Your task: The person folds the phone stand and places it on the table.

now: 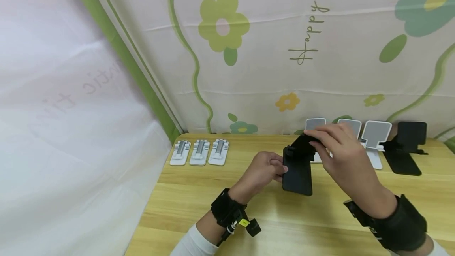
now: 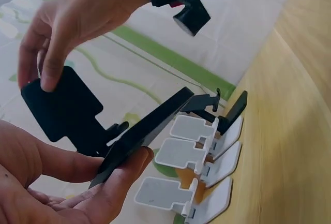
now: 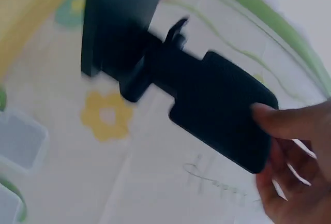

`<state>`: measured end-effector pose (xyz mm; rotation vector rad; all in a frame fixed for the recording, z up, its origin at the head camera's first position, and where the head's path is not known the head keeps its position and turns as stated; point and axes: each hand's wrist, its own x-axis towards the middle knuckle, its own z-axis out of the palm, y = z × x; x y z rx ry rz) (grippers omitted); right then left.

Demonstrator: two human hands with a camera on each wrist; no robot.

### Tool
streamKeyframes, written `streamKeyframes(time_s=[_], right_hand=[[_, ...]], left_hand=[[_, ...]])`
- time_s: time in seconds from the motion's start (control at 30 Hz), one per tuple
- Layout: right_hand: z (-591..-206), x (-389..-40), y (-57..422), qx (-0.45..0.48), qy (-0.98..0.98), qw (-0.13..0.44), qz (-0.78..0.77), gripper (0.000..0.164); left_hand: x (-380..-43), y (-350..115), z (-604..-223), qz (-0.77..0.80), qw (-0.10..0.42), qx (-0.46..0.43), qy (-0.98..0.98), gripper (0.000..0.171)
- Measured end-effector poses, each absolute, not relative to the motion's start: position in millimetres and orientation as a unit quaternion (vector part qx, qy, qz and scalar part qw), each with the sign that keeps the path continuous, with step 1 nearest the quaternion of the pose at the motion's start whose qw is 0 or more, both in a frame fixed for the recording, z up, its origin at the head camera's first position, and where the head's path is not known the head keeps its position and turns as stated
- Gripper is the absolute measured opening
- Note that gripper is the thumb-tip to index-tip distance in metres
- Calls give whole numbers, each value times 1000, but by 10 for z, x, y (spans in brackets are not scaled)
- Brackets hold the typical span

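Observation:
A black foldable phone stand (image 1: 298,175) is held up above the table between both hands, its back plate tilted away from its base. My left hand (image 1: 264,171) pinches the base by its left edge, thumb on one face and fingers behind, as the left wrist view shows. With thumb and fingertips my right hand (image 1: 343,157) pinches the far end of the back plate (image 3: 222,110). The hinge arm (image 2: 116,131) joining the two parts shows in both wrist views.
Three folded white phone stands (image 1: 200,152) lie in a row at the table's back left. Unfolded white stands (image 1: 376,134) and an unfolded black stand (image 1: 411,137) stand at the back right, partly behind my right hand. A printed cloth (image 1: 249,78) hangs behind the wooden table (image 1: 199,192).

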<state>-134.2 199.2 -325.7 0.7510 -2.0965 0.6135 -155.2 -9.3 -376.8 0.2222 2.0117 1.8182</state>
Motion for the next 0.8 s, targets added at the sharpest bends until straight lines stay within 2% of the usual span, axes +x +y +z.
streamKeyframes(time_s=[0.03, 0.1, 0.23, 0.3, 0.4, 0.53, 0.8], right_hand=[[-3240, -1336, 1981, 302, -831, 408, 226, 33], [-3210, -1318, 1960, 304, -838, 406, 203, 43], [-3177, -1285, 1926, 300, -843, 392, 214, 43], [-3172, -1274, 1905, 308, -838, 391, 225, 43], [-3199, -1256, 1862, 325, -829, 395, 227, 9], [-3310, -1211, 1733, 357, -812, 409, 214, 51], [-3583, -1126, 1493, 389, -775, 465, 180, 43]], left_hand=[[-1555, -99, -3773, 652, 207, 84, 725, 4], [-1555, -108, -3774, 652, 204, 87, 725, 4], [-1552, -127, -3768, 647, 196, 85, 732, 1], [-1559, -138, -3755, 650, 192, 79, 731, 8], [-1583, -178, -3703, 660, 188, 70, 724, 22], [-1647, -254, -3587, 681, 178, 65, 707, 30], [-1665, -324, -3428, 682, 139, 80, 713, 27]])
